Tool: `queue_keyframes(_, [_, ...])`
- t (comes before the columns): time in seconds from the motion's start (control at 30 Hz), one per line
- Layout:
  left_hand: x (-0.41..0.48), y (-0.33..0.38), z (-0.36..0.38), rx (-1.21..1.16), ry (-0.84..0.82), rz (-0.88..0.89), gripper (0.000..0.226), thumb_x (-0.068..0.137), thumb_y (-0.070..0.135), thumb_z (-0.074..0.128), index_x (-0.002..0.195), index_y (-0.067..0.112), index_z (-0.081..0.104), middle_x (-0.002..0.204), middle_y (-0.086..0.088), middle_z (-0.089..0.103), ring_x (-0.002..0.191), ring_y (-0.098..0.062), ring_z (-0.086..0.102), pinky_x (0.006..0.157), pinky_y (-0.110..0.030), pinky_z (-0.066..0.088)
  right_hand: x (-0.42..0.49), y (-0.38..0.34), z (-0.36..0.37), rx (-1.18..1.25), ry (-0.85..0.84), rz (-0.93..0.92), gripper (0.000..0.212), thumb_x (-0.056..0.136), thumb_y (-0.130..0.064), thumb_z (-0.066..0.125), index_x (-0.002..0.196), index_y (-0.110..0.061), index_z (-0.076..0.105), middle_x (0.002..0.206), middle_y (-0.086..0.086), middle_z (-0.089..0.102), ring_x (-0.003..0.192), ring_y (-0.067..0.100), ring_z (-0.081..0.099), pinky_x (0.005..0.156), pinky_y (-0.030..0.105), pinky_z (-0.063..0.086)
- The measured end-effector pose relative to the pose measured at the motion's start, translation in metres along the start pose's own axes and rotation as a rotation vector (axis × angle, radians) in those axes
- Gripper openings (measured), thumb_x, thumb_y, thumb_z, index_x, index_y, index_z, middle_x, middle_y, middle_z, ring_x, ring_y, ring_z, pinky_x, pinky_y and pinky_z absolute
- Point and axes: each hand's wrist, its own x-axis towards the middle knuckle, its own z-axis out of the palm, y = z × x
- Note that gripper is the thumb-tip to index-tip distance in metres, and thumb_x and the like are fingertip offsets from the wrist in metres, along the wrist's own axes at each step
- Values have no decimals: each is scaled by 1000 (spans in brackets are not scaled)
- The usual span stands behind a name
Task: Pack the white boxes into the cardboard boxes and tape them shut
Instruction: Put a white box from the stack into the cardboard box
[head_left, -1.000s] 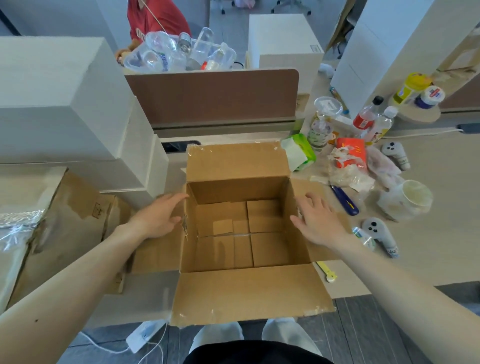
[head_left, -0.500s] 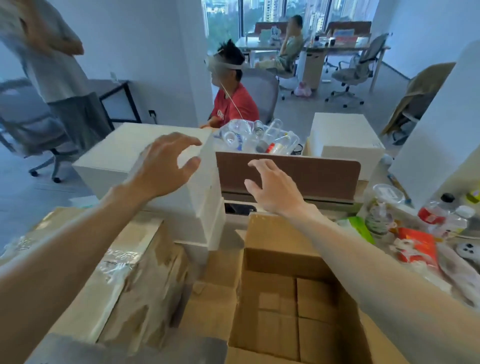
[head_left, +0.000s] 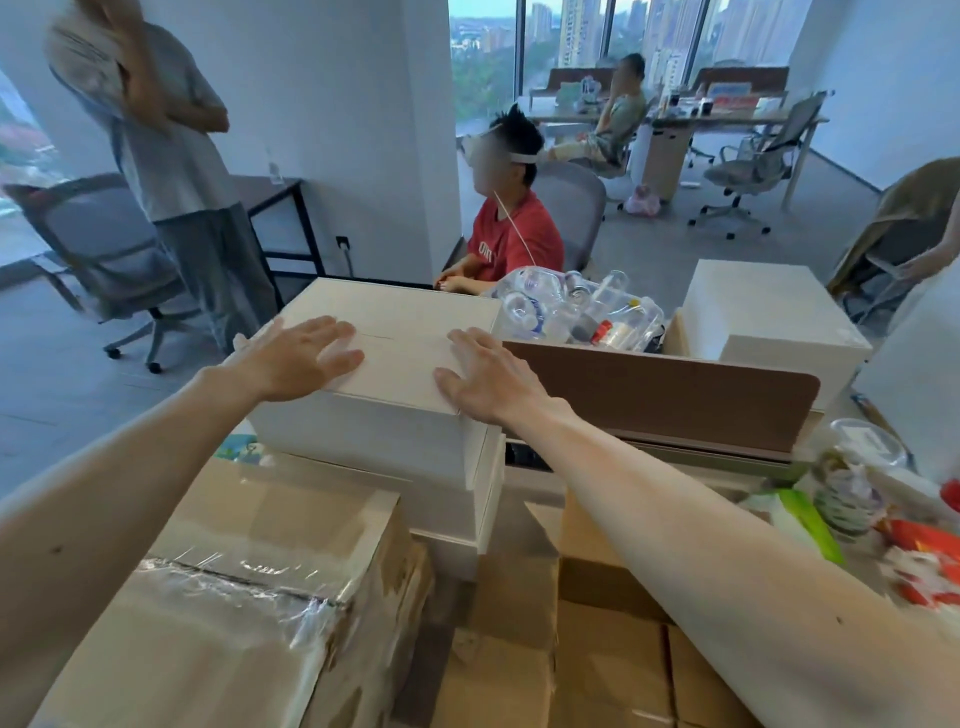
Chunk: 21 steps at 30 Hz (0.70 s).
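Both hands lie spread flat, fingers straight, gripping nothing. L hand rests on the near-left part of the top white box, R hand on its near-right corner. That box caps a stack directly under the hands, w/ at least 2 lower white boxes showing beneath, edges stepped. Beyond the brown divider, well to the R of the R hand, 2 other white boxes sit stacked. Cardboard boxes: 2. The taped box is below the L forearm, the open box under the R forearm. A bag of clear bottles sits just ahead of the R hand. Others in the room: 3, i.e. a standing person far L, a seated person in red past the stack, and a seated person at a far desk.
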Motion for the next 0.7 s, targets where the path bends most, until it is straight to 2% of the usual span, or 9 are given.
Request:
queue_keyframes(0.13, [19, -10, -3, 48, 8, 41, 94, 78, 83, 9, 155, 31, 18, 164, 5, 14, 151, -18, 15, 122, -48, 9, 14, -7, 8, -3, -17, -1, 59, 97, -48, 43, 149, -23, 31, 160, 0, 22, 139, 31, 35, 104, 48, 35])
queue_keyframes(0.23, [36, -27, -6, 19, -4, 20, 93, 76, 92, 10, 153, 40, 18, 163, 10, 15, 149, -25, 21, 120, -53, 16, 25, -12, 10, -17, -37, 31, 62, 96, -50, 44, 150, -24, 30, 160, 0, 18, 137, 34, 36, 104, 48, 34])
queue_keyframes(0.3, [42, -37, -7, -31, -5, 15, 97, 71, 97, 13, 152, 45, 18, 162, 14, 15, 149, -24, 21, 119, -55, 19, 29, -14, 9, -22, -44, 62, 63, 96, -51, 44, 151, -24, 28, 163, -1, 13, 140, 35, 33, 107, 48, 33])
queue_keyframes(0.43, [47, -44, -11, -78, 26, 45, 102, 68, 99, 17, 152, 42, 21, 162, 13, 18, 149, -17, 22, 120, -52, 19, 32, -16, 8, -12, -32, 78, 62, 97, -48, 44, 151, -24, 28, 164, 1, 8, 142, 33, 30, 108, 45, 31])
queue_keyframes(0.7, [44, -45, -12, -212, 59, 78, 103, 66, 96, 31, 151, 37, 32, 160, 10, 26, 146, -19, 27, 121, -45, 18, 38, -24, 16, 7, 33, 122, 62, 96, -53, 44, 150, -25, 32, 164, 5, 10, 142, 33, 31, 108, 46, 32])
